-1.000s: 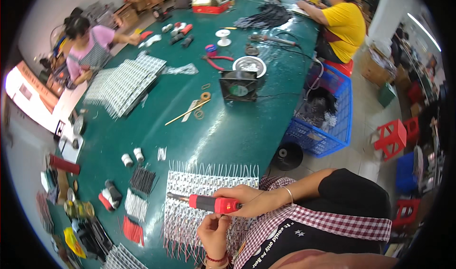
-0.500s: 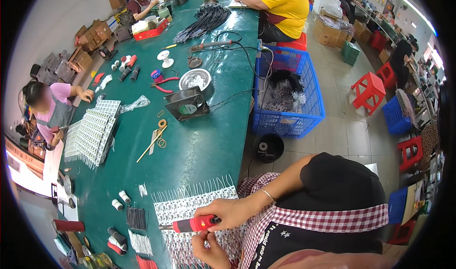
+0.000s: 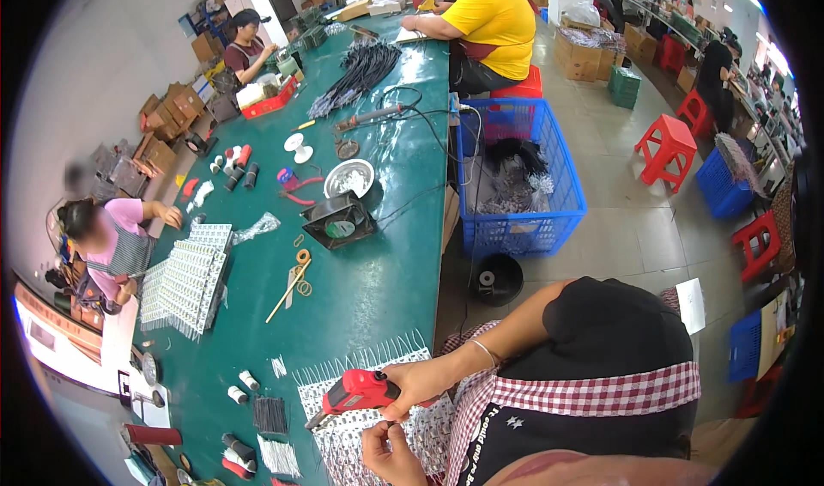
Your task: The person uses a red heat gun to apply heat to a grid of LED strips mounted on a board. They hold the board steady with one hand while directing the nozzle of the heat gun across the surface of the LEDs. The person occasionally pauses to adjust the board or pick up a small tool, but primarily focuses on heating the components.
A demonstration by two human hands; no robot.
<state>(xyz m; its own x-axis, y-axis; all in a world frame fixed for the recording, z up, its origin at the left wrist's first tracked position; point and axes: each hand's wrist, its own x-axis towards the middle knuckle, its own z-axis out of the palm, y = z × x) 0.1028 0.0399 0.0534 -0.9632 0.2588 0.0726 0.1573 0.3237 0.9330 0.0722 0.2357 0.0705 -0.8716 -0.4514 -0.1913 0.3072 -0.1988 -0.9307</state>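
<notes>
My right hand (image 3: 418, 387) is closed round a red pistol-shaped hand tool (image 3: 367, 391) with a dark side panel. The tool's narrow metal tip points down to the lower left, over a white panel of small circuit boards (image 3: 343, 443). Thin wires stick up along that panel's far edge. Just below the tool's grip, my left hand (image 3: 390, 453) has its fingers pinched together over the boards. Something small and dark shows at those fingertips, too small to name. Bundles of dark wires (image 3: 270, 416) and white wires (image 3: 279, 456) lie left of the panel.
Rubber bands and a wooden stick (image 3: 287, 293), a black fan (image 3: 339, 220), a metal bowl (image 3: 349, 179) and red pliers (image 3: 300, 190) lie farther up the green table (image 3: 378, 280). Stacked board panels (image 3: 184, 280) lie near a co-worker. A blue crate (image 3: 524, 228) stands beside the table.
The red tool has tilted, so its body stands higher and its tip points more steeply down. My left hand stays pinched just below it. The whole view has shifted slightly.
</notes>
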